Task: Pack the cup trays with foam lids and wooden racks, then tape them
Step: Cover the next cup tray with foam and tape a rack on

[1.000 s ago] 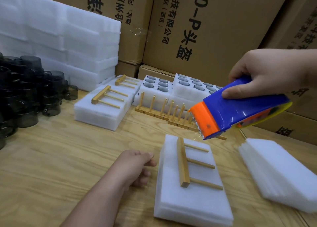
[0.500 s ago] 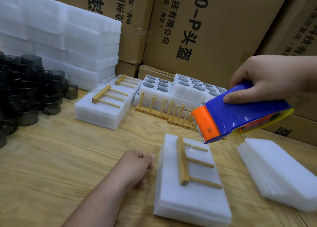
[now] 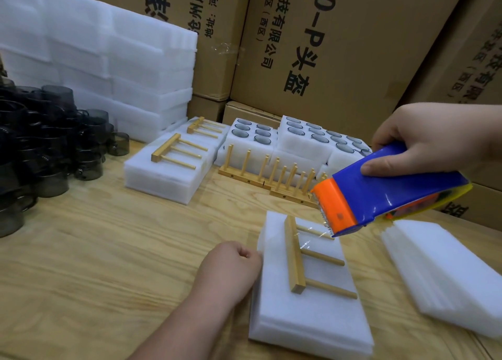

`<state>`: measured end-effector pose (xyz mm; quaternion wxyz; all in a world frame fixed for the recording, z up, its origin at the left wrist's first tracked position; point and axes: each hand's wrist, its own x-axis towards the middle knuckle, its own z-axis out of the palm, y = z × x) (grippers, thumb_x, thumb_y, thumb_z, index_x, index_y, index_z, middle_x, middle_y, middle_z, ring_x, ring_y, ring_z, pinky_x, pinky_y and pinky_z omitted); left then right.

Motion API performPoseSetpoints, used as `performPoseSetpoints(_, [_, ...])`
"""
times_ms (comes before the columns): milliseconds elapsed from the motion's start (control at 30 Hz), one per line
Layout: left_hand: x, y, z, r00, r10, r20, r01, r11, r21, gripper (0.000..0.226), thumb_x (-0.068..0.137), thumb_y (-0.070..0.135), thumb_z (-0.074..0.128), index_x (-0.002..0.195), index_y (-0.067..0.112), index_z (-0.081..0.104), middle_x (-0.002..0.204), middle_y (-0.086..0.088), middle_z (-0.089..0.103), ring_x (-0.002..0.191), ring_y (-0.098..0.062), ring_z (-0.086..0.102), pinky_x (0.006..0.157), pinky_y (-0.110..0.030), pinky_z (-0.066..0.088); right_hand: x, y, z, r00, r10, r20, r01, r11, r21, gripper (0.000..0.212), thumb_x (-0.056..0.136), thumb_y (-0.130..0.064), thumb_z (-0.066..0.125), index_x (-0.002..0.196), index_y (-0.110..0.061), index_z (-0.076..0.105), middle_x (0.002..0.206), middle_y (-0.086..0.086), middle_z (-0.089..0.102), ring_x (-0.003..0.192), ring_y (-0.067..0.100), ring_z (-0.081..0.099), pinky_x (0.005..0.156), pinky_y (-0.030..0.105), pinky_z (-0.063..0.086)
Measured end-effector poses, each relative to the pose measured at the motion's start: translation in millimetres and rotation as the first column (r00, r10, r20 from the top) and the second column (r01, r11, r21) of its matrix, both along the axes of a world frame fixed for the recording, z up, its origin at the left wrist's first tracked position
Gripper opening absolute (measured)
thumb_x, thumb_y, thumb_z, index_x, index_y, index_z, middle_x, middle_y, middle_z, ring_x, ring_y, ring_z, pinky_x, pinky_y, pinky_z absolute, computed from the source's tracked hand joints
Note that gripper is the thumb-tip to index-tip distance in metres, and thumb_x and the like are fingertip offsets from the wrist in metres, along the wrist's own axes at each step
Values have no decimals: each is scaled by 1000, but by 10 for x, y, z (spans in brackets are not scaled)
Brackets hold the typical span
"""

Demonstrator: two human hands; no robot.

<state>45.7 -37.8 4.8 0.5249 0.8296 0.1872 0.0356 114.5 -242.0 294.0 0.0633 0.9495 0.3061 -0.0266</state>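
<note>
Nearest: left hand [image 3: 231, 267] on the wooden table [image 3: 95, 251], knuckles up, fingers curled under against the left edge of the foam-lidded tray [image 3: 304, 313]; over the last second it has slid in from just beside the foam to touching it, apparently pinning something at that edge, though whether it pinches a tape end or only steadies the foam cannot be told from here. On the lid lies a wooden rack [image 3: 294, 253], bar pointing away, three pegs to the right. A glint of clear tape [image 3: 307, 241] crosses the rack between the hand's side and the tape dispenser [image 3: 380, 194], which the right hand [image 3: 429, 139] grips from above, thumb along the blue body, orange toothed nose aimed down. The dispenser has dropped and come closer to the far end of the tray than a second ago. Reading: the taping stroke on this tray is starting; lid and rack are already in place. Right of the tray, a loose stack of foam sheets [image 3: 445, 275]. Further off: two lidded trays with racks [image 3: 173, 166], spare racks standing [image 3: 271, 174], open cup trays [image 3: 307, 139], dark cups [image 3: 49, 142] at left, foam blocks [image 3: 108, 68], cardboard boxes [image 3: 339, 47] behind.
</note>
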Motion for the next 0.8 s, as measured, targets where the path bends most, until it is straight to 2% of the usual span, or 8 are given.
performPoseSetpoints(67, [9,-20,-23,1000,24,7,-24,999,38,22,83,46,60,78,27,70,54,16,66,52,-7,61,55,-24,48,15,-40,-25,1000,-14,10,14,1000,-4,67,57,-87,46,72,-27,72,65,-12,71,57,6,66,50,28,53])
performPoseSetpoints(233, [30,-20,-96,999,31,31,-36,985,168,59,83,49,64,138,33,55,97,12,71,97,-12,66,73,-25,41,43,-163,-92,999,-43,-32,44,999,32,63,58,-89,49,76,-33,72,67,-12,72,59,7,68,55,33,58])
performPoseSetpoints(333, [41,-19,-108,999,27,20,-31,980,197,51,82,48,64,130,33,61,108,9,72,102,-11,66,75,-24,42,52,-252,-164,997,-60,-50,62,997,34,64,58,-90,49,76,-33,73,68,-10,72,59,8,68,57,37,59])
performPoseSetpoints(433, [32,-3,-93,998,40,51,-48,985,163,40,83,45,66,121,35,63,79,10,70,74,2,63,62,-19,42,64,-334,-262,995,-85,-49,86,996,14,71,59,-90,47,75,-26,73,68,-8,71,58,9,67,59,39,58])
performPoseSetpoints(500, [26,-7,-46,976,93,198,-107,992,62,29,87,38,65,116,34,64,69,14,67,63,1,61,59,-18,43,76,-379,-331,994,-95,-51,95,995,8,73,57,-91,46,74,-25,73,67,-6,70,58,10,66,58,38,56])
performPoseSetpoints(567, [8,-41,51,922,106,372,-78,993,-91,26,91,34,65,117,34,64,80,25,66,76,8,62,71,-15,47,87,-418,-402,993,-101,-64,102,995,12,68,58,-91,45,73,-30,71,65,-7,69,57,9,64,55,34,53])
performPoseSetpoints(700, [-7,-180,343,865,-246,438,320,942,-103,67,78,68,58,141,58,40,140,45,38,115,37,28,99,-9,30,130,-509,-526,990,-106,-88,111,993,49,57,61,-88,47,72,-37,69,66,-8,68,58,8,64,57,34,54])
performPoseSetpoints(800, [93,-330,562,788,-481,384,485,870,94,98,67,81,55,153,60,13,157,38,6,142,21,6,113,-20,19,194,-634,-613,983,-138,-121,150,983,102,40,74,-77,58,75,-39,71,68,-10,71,60,6,66,56,28,52])
